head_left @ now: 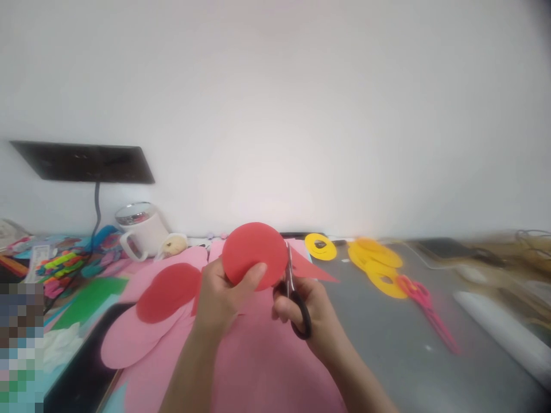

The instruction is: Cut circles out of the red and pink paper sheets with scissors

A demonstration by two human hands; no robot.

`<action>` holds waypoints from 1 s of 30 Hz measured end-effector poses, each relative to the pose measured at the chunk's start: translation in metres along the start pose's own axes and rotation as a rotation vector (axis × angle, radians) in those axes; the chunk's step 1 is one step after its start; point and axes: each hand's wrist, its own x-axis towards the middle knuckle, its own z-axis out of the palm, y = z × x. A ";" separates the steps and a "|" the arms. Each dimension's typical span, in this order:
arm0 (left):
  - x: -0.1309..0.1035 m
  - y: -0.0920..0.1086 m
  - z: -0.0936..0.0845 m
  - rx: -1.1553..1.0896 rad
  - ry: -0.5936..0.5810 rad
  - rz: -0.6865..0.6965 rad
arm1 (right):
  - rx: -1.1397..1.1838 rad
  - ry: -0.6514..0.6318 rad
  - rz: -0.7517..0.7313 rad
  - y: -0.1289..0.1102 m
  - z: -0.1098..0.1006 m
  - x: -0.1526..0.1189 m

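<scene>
My left hand (pixel 226 292) pinches a red paper circle (pixel 253 249), its thumb lying across the front face. In my right hand (pixel 312 310) is a pair of black-handled scissors (pixel 302 312), blades pointing up and touching the circle's right edge. Behind the blades shows a pointed red paper scrap (pixel 316 271). Pink paper (pixel 267 355) spreads under both hands. To the left, another red paper circle (pixel 167 291) rests on pink paper circles (pixel 138 338).
Yellow paper rings and circles (pixel 379 261) and pink scissors (pixel 428 310) lie on the grey surface at right. A yellow smiley circle (pixel 321 246) sits near the wall. A white lidded mug (pixel 144 232) stands at back left, near green paper (pixel 90 301) and colourful craft bits (pixel 60 267).
</scene>
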 end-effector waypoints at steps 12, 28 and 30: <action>0.000 0.000 -0.003 -0.004 0.047 0.004 | 0.028 0.018 0.072 0.005 0.001 -0.001; 0.002 -0.003 -0.003 -0.139 -0.001 -0.060 | 0.092 0.215 -0.159 0.008 -0.003 0.001; 0.002 -0.004 -0.003 -0.169 -0.004 -0.065 | 0.081 0.123 -0.151 0.008 -0.004 0.001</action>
